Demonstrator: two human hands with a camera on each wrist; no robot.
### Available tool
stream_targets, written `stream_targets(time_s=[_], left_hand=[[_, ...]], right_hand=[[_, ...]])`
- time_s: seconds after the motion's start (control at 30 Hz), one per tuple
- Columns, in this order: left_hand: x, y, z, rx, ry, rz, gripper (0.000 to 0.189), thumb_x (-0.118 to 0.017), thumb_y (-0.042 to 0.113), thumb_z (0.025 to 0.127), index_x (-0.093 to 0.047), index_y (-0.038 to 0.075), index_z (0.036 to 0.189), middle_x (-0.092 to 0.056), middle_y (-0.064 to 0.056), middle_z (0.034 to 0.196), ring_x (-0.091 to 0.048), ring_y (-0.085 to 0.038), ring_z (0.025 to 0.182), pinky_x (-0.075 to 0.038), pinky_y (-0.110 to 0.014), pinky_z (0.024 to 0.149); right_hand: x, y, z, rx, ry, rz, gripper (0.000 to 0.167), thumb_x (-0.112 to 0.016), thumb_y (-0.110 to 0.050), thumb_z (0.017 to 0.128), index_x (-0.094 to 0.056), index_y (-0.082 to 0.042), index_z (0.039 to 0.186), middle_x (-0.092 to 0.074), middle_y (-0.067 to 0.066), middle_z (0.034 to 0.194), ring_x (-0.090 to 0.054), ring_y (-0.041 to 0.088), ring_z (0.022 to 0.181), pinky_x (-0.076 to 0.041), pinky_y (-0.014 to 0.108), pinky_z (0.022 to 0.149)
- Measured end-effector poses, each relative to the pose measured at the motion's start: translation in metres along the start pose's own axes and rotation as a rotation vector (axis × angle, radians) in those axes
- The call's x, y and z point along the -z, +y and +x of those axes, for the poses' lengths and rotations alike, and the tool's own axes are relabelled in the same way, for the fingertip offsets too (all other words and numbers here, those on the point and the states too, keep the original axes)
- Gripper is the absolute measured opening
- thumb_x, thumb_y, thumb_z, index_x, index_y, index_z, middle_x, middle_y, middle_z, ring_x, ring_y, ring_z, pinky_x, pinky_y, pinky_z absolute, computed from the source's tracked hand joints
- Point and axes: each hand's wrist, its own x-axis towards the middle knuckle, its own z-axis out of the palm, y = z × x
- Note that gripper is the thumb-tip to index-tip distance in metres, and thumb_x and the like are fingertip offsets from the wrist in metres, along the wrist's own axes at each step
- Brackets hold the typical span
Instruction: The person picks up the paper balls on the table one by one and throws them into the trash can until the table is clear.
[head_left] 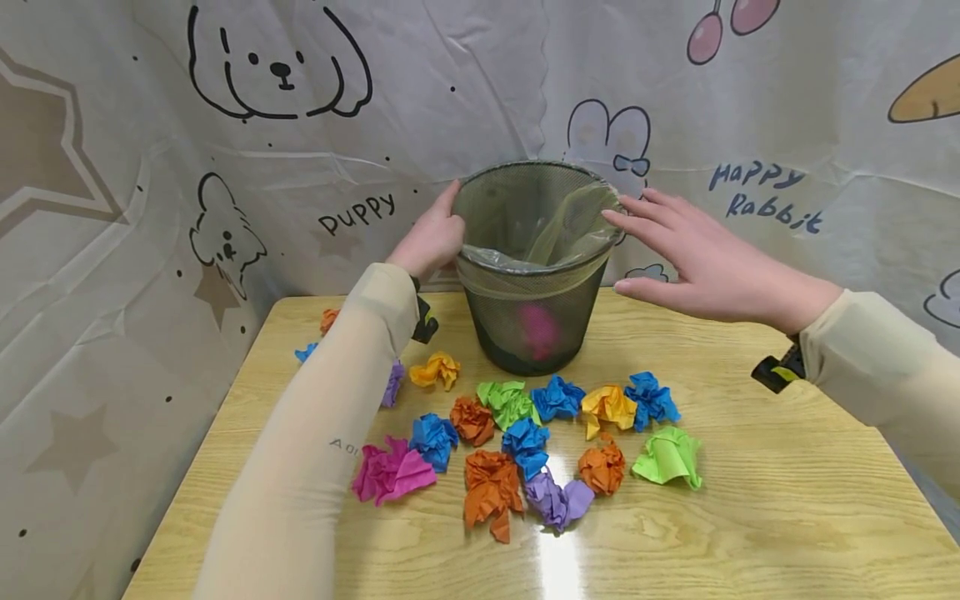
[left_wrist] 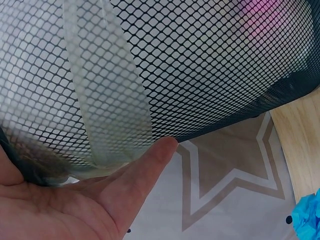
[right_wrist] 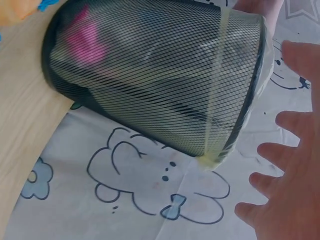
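A black mesh wastebasket [head_left: 491, 321] stands upright at the back of the table, lined with a clear plastic bag [head_left: 517, 285] folded over its rim. One pink crumpled paper ball [head_left: 537, 327] shows through the mesh near the bottom. My left hand [head_left: 433, 237] grips the basket's left rim. Its thumb [left_wrist: 150, 162] lies along the outside over the folded bag in the left wrist view; the other fingertips are mostly hidden. At the opposite side my right hand [head_left: 697, 258] has its fingers spread and straight, fingertips close to the rim, holding nothing.
Several crumpled paper balls lie in front of the basket, among them a magenta one [head_left: 393, 471], a purple one [head_left: 557, 498] and a green one [head_left: 670, 457]. More lie left, partly behind my left sleeve [head_left: 300, 467]. A printed curtain [head_left: 465, 92] hangs behind the wooden table [head_left: 750, 517].
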Motion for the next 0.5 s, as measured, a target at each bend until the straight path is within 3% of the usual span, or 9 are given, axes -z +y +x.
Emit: stream_targets(time_s=[0.07, 0.1, 0.13, 0.17, 0.27, 0.4, 0.5], left_hand=[[-0.001, 0.001, 0.0, 0.001, 0.0, 0.001, 0.065, -0.022, 0.011, 0.107, 0.001, 0.024, 0.167, -0.006, -0.003, 0.172, -0.046, -0.021, 0.131, -0.045, -0.036, 0.092], [-0.001, 0.001, 0.0, 0.004, 0.0, 0.002, 0.065, -0.022, 0.011, 0.107, 0.001, 0.025, 0.167, -0.006, -0.003, 0.172, -0.044, -0.02, 0.133, -0.043, -0.036, 0.098], [-0.001, 0.002, -0.001, 0.002, 0.0, 0.001, 0.065, -0.022, 0.011, 0.107, 0.001, 0.024, 0.167, -0.006, -0.003, 0.172, -0.032, -0.023, 0.143, -0.037, -0.037, 0.106], [-0.001, 0.002, -0.002, 0.002, -0.002, 0.0, 0.065, -0.022, 0.011, 0.107, 0.001, 0.024, 0.167, -0.005, -0.002, 0.172, -0.031, -0.023, 0.143, -0.034, -0.037, 0.108], [0.0, 0.003, -0.003, 0.001, -0.006, -0.004, 0.065, -0.021, 0.011, 0.107, 0.002, 0.024, 0.167, -0.004, -0.002, 0.172, -0.033, -0.022, 0.143, -0.04, -0.037, 0.1], [0.0, 0.003, -0.002, -0.001, -0.011, -0.001, 0.065, -0.02, 0.011, 0.107, 0.003, 0.024, 0.167, -0.003, -0.001, 0.172, -0.036, -0.022, 0.141, -0.043, -0.039, 0.076], [0.0, 0.003, -0.002, -0.005, -0.011, 0.007, 0.065, -0.02, 0.011, 0.107, 0.002, 0.023, 0.167, -0.004, -0.002, 0.172, -0.034, -0.022, 0.142, -0.042, -0.037, 0.074]], right_hand=[[-0.002, 0.002, -0.007, 0.012, 0.012, -0.004, 0.08, -0.067, -0.047, 0.098, -0.03, -0.019, 0.164, -0.025, 0.014, 0.167, -0.013, 0.039, 0.154, -0.013, 0.06, 0.12], [-0.003, 0.004, -0.01, 0.017, 0.017, -0.01, 0.081, -0.068, -0.046, 0.097, -0.031, -0.019, 0.163, -0.028, 0.015, 0.166, -0.015, 0.04, 0.153, -0.014, 0.06, 0.12], [-0.004, 0.004, -0.014, 0.02, 0.017, -0.013, 0.081, -0.069, -0.046, 0.096, -0.033, -0.018, 0.163, -0.03, 0.015, 0.165, -0.017, 0.04, 0.152, -0.015, 0.06, 0.12], [-0.006, 0.005, -0.017, 0.023, 0.017, -0.015, 0.081, -0.07, -0.045, 0.096, -0.034, -0.017, 0.162, -0.032, 0.016, 0.164, -0.018, 0.04, 0.152, -0.016, 0.061, 0.119], [-0.012, 0.009, -0.026, 0.026, 0.014, -0.023, 0.081, -0.074, -0.042, 0.094, -0.037, -0.015, 0.161, -0.036, 0.016, 0.162, -0.022, 0.041, 0.151, -0.018, 0.061, 0.119], [-0.023, 0.014, -0.037, 0.004, -0.015, -0.02, 0.082, -0.077, -0.04, 0.091, -0.04, -0.014, 0.159, -0.038, 0.017, 0.16, -0.025, 0.042, 0.149, -0.022, 0.063, 0.116], [-0.032, 0.017, -0.044, -0.039, -0.065, -0.002, 0.082, -0.078, -0.039, 0.091, -0.04, -0.015, 0.159, -0.038, 0.017, 0.16, -0.03, 0.042, 0.147, -0.028, 0.063, 0.113]])
